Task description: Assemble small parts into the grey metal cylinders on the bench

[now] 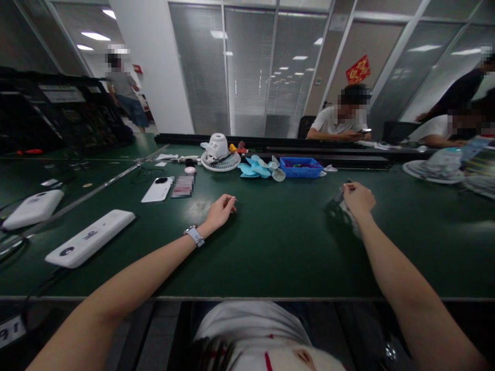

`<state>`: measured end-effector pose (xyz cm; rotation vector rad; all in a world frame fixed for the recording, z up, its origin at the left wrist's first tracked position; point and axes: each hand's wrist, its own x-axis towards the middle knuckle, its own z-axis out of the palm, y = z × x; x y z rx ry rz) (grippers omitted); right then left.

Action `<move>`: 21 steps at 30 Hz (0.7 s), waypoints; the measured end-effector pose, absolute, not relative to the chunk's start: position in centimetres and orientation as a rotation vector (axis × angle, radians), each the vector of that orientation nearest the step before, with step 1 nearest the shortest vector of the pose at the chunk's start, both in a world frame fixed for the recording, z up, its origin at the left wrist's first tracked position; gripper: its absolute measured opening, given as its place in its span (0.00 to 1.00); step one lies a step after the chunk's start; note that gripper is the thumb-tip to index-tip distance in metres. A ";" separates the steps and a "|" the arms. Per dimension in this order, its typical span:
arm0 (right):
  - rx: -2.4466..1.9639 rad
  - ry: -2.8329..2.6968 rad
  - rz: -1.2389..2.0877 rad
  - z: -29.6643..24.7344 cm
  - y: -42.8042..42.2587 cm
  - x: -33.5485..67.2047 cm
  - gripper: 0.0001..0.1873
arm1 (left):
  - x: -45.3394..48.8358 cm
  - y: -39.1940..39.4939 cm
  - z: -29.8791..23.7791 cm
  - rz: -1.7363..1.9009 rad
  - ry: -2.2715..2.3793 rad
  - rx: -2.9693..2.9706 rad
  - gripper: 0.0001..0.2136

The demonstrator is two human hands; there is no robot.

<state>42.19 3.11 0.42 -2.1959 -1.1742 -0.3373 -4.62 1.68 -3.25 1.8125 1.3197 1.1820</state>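
Green workbench (270, 242): right hand (359, 198) pinches a small dark item (337, 208), too blurred to name, nearer than the blue tray (300, 167). Left hand (220, 210) rests loosely curled, apparently empty. Such a fingertip pinch risks a slip.

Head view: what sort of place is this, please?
Probably a small assembly or repair workshop: a long green-matted bench, a dismantled white fan with loose blue blades, and a blue parts tray.
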 end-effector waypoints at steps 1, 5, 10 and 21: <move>-2.217 -1.167 -0.328 0.5 3.0 42.1 0.19 | -4.6 1.7 -3.3 1.184 1.322 1.814 0.17; -2.245 -1.151 -0.279 0.5 2.6 41.9 0.19 | -4.6 1.6 -3.1 1.175 1.318 1.797 0.18; -2.175 -1.160 -0.220 -0.3 2.4 41.9 0.22 | -4.6 1.6 -3.2 1.180 1.316 1.779 0.18; -2.141 -1.065 -0.014 -1.7 3.5 42.7 0.28 | -4.8 1.0 -2.7 1.118 1.304 1.784 0.16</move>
